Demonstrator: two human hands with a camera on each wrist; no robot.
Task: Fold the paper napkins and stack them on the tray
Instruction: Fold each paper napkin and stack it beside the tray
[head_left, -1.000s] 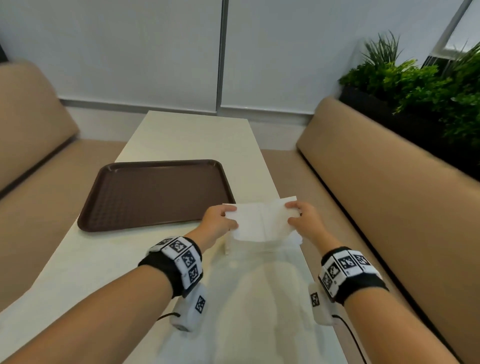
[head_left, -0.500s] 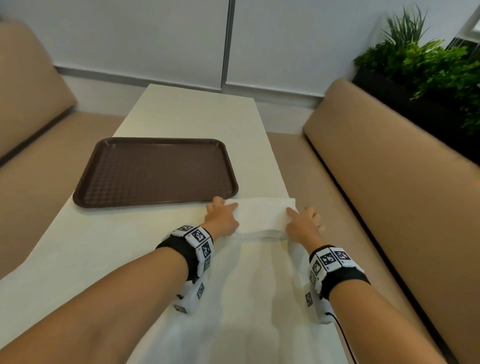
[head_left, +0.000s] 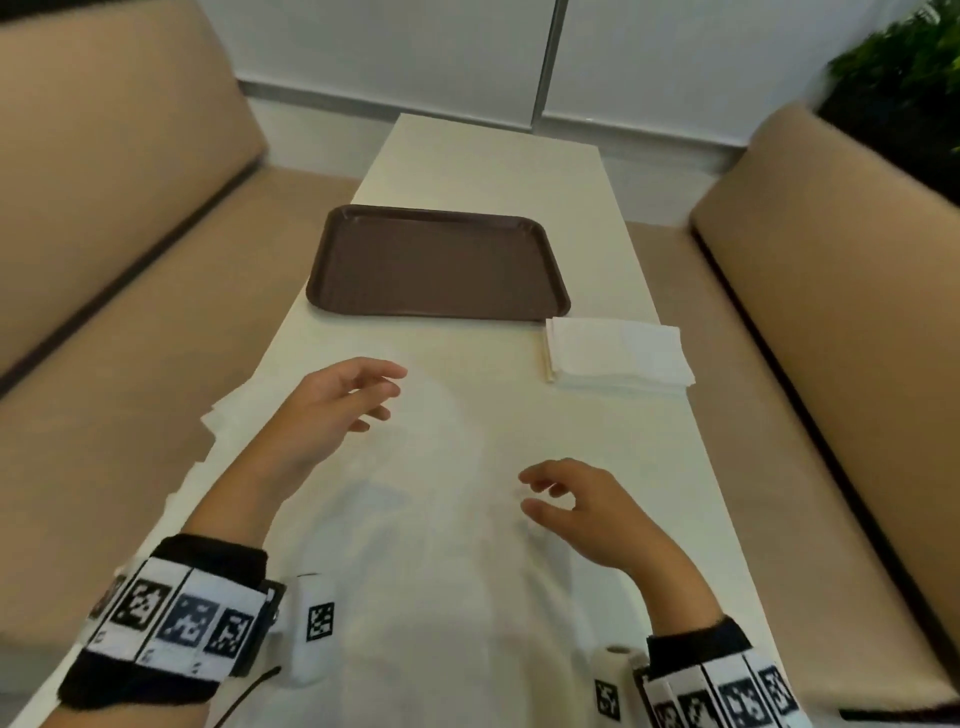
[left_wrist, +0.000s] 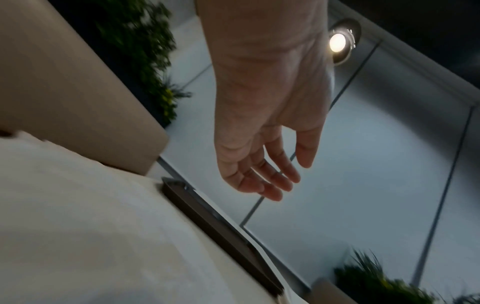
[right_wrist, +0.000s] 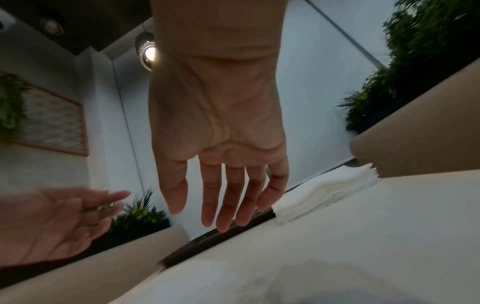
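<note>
A stack of white paper napkins (head_left: 618, 353) lies on the cream table (head_left: 467, 156), just right of the near right corner of the empty brown tray (head_left: 436, 260). My left hand (head_left: 382, 400) hovers open over the table with fingers spread, left of and nearer than the stack. My right hand (head_left: 535, 491) hangs nearer me with loosely curled fingers, holding nothing. The right wrist view shows the right hand (right_wrist: 221, 195) open, the napkin stack (right_wrist: 324, 191) beyond it, and the left hand (right_wrist: 64, 216). In the left wrist view the left hand (left_wrist: 262, 174) is empty above the tray's rim (left_wrist: 215, 226).
More white paper (head_left: 218, 415) lies at the table's left edge, partly hidden by my left forearm. Tan bench seats (head_left: 130, 208) flank the table on both sides. Green plants (head_left: 904, 78) stand behind the right bench.
Both hands have let go of the napkin stack, which now lies beside the tray. They have pulled back toward me, the left one drifting left. The head view has tilted down.
</note>
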